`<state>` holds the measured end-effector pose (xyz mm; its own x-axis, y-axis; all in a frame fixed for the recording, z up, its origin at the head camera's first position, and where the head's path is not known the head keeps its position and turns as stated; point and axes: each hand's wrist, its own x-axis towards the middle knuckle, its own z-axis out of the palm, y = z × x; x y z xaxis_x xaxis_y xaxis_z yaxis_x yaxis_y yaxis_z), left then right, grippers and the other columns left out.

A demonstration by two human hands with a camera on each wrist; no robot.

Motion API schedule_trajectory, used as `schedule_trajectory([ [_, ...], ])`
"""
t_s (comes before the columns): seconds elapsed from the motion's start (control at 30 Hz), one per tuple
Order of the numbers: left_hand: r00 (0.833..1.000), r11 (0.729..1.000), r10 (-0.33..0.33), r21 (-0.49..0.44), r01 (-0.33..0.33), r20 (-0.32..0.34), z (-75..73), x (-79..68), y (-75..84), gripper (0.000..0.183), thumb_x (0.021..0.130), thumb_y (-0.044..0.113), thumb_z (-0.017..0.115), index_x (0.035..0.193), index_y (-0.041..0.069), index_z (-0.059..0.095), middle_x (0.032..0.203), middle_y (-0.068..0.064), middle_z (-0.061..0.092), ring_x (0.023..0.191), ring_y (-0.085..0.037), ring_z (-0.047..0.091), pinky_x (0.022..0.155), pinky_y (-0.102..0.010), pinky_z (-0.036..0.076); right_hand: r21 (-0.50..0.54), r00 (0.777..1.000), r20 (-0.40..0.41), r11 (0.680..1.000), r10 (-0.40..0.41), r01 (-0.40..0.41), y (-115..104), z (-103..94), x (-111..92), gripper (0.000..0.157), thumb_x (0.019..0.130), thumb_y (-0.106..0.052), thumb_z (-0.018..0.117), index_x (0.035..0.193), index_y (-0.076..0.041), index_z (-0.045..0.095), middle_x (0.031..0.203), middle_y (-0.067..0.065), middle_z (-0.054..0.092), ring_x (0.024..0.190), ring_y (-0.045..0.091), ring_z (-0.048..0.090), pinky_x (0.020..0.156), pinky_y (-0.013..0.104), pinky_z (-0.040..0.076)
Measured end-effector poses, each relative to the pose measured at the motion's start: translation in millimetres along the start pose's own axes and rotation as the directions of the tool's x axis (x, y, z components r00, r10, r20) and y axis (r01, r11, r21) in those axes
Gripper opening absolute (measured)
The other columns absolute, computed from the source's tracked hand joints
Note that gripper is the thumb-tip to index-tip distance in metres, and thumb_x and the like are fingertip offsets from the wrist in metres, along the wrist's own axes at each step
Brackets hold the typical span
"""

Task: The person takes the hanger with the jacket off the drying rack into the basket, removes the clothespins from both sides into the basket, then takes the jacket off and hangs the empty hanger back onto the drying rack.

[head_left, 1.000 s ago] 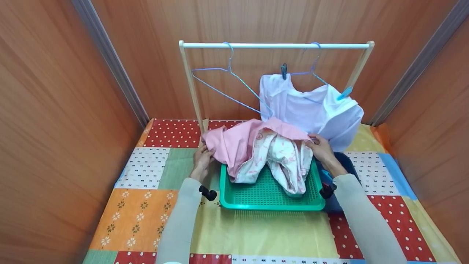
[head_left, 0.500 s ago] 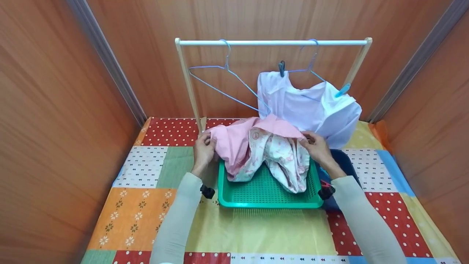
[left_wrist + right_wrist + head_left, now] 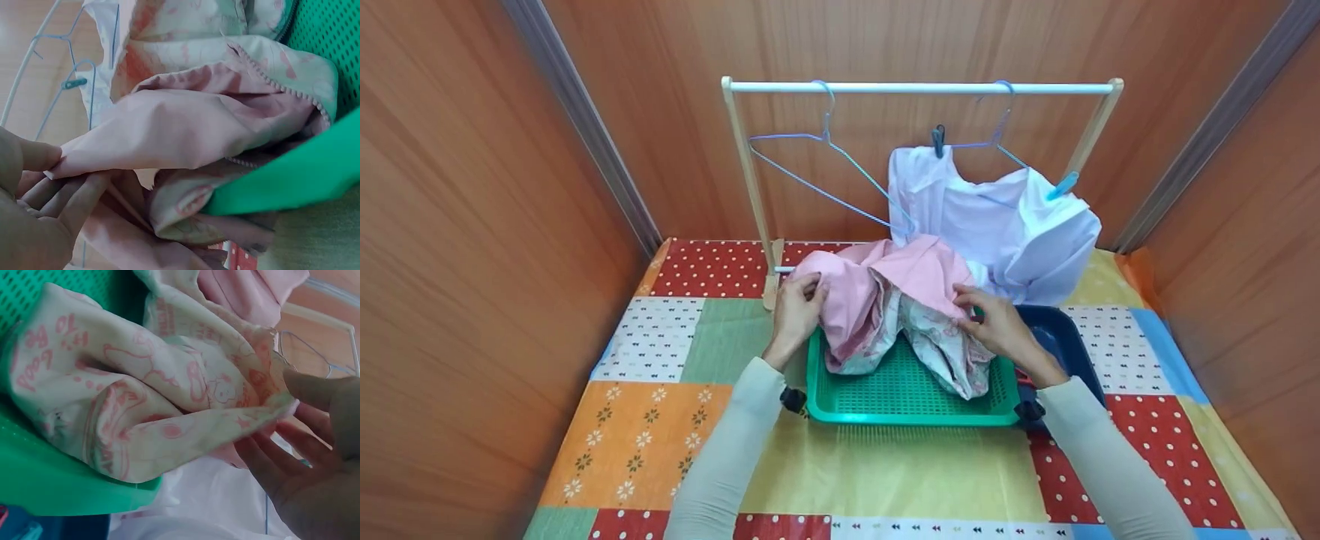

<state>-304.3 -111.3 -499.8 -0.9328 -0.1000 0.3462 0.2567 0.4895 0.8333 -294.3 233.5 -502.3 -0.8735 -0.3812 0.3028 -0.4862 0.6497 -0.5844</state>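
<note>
A pink garment (image 3: 851,289) with a white, pink-printed lining lies bunched in a green basket (image 3: 915,417), rising over its back rim. At its left side, my left hand (image 3: 797,311) pinches the pink cloth. The left wrist view shows the thumb above the fold of the garment (image 3: 163,129), fingers beneath, and a zip along another edge. On the right, my right hand (image 3: 997,326) holds the flap's edge between thumb and fingers. Seen from the right wrist, the printed lining (image 3: 152,388) faces up and hangs into the basket.
Behind stands a rack with a white rail (image 3: 915,88). A bare blue hanger (image 3: 826,142) hangs at left; at right a white shirt (image 3: 990,217) is held by a dark peg (image 3: 938,141) and a blue peg (image 3: 1063,185). A navy tray (image 3: 1072,345) sits beside the basket.
Both hands have come closer together, the left moving right and the right moving left and slightly down. The pink flap on the right now folds further over the printed lining.
</note>
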Motion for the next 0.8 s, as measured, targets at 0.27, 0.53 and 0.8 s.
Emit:
schedule_trajectory([
  [0.27,0.964,0.964,0.188,0.150,-0.218,0.188,17.4,-25.4,17.9,0.011,0.093,0.004,0.062,0.098,0.003,0.072,0.091,-0.012,0.075,0.080,-0.021,0.068,0.075,-0.042,0.057,-0.079,0.974,0.217,0.993,-0.066,0.085,-17,4.0,-11,0.022,0.088,-0.010,0.072,0.110,-0.006,0.070,0.134,0.014,0.063,0.111,0.035,0.065,0.087,0.048,0.055],
  [0.53,0.832,0.885,0.240,0.239,-0.399,0.500,37.6,-45.2,21.1,0.013,0.097,0.011,0.060,0.107,0.009,0.068,0.091,-0.005,0.070,0.078,-0.014,0.059,0.077,-0.036,0.054,-0.114,0.919,0.378,0.980,-0.112,0.166,-26,23.0,-15,0.017,0.089,-0.010,0.070,0.106,-0.008,0.068,0.102,0.007,0.072,0.093,0.025,0.067,0.084,0.045,0.055],
  [0.8,0.830,0.912,0.151,0.248,-0.326,0.537,22.2,-56.1,21.3,0.021,0.098,0.020,0.061,0.114,0.012,0.072,0.096,0.000,0.073,0.077,-0.012,0.059,0.075,-0.032,0.055,-0.115,0.910,0.407,0.984,-0.080,0.138,-27,25.7,-19,0.022,0.091,-0.012,0.068,0.112,-0.007,0.066,0.107,0.010,0.071,0.098,0.028,0.066,0.089,0.048,0.054],
])
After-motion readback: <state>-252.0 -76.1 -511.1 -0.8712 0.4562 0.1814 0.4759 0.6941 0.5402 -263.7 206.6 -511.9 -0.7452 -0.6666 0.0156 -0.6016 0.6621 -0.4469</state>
